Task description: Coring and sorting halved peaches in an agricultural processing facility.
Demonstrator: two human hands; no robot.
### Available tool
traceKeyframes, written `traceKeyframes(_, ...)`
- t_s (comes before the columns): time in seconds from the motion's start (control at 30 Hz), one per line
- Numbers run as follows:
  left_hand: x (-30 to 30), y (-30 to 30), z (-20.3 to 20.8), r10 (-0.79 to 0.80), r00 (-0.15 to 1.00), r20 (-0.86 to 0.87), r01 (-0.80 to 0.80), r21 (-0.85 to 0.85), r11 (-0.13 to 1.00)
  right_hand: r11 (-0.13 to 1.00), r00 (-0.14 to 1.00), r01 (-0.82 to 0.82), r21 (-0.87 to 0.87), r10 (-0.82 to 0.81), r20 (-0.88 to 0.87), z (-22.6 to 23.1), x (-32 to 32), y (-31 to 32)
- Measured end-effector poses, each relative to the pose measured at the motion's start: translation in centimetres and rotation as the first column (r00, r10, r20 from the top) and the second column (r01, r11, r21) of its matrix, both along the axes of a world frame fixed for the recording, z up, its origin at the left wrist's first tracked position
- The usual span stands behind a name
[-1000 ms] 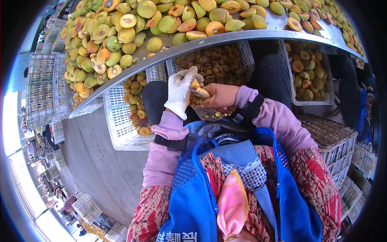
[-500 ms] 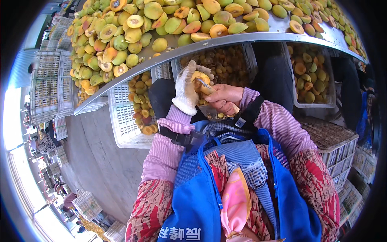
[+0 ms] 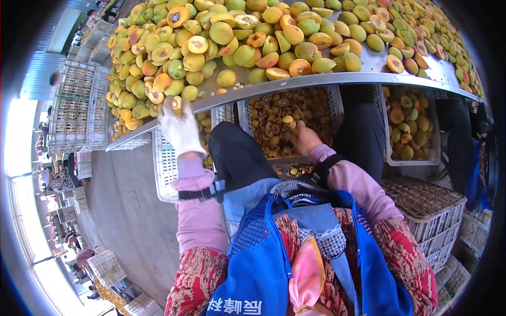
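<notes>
At the table's edge, my left hand (image 3: 181, 129), in a white work glove, reaches up to the heaped fruit. Its fingers are smeared by motion beside a peach half (image 3: 176, 105), so their grip is unclear. My bare right hand (image 3: 305, 139) is curled over the crate of scraps, closed on the pitting tool, which its fingers mostly hide. A small yellow fruit piece (image 3: 288, 120) shows at its fingertips; whether it sits on the tool or lies in the crate, I cannot tell. Green-yellow peach halves (image 3: 221, 32) cover the table, several with cut faces up.
The metal table rim (image 3: 295, 82) curves across in front of me. Under it stand a crate of scraps (image 3: 338, 108), a white crate (image 3: 164, 176) by my left knee and a crate of halves (image 3: 414, 161) at right. Stacked crates (image 3: 443, 231) stand beside me.
My left hand has left the middle, where it held a peach half against the tool, and moved left to the pile. My right hand has drawn apart from it, staying over the scrap crate.
</notes>
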State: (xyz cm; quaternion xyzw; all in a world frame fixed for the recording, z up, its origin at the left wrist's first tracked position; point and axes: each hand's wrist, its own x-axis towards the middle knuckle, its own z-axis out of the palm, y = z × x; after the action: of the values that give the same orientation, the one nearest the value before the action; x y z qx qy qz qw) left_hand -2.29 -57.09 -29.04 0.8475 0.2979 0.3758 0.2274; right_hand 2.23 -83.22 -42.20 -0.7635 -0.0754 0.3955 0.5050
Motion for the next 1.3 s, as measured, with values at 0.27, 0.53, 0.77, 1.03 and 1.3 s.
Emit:
traceKeyframes(0.27,9.5,2.4,-2.3,-0.291,0.690,-0.663,0.444,0.070,0.893,0.870,0.806,-0.189,-0.456,0.402,0.434,-7.0,2.4,2.0)
traceKeyframes(0.53,9.5,2.0,-2.6,-0.497,0.850,-0.177,0.392,-0.418,0.819,0.888,0.824,-0.320,-0.329,0.433,0.366,-2.9,0.5,1.8)
traceKeyframes(0.77,1.6,-6.3,-3.4,-0.034,0.814,0.580,0.561,-0.800,-0.214,0.969,0.999,-0.013,0.248,0.005,0.032,9.3,-0.8,1.9)
traceKeyframes(1.03,0.0,-11.3,-4.8,-0.149,0.894,0.423,0.448,-0.864,0.230,0.972,0.895,-0.176,0.155,0.092,0.437,8.8,-2.1,2.5)
traceKeyframes(1.3,0.6,-12.2,-5.1,-0.076,0.897,0.436,0.439,-0.859,0.263,0.974,0.869,-0.200,0.107,0.126,0.478,8.2,-2.1,2.5)
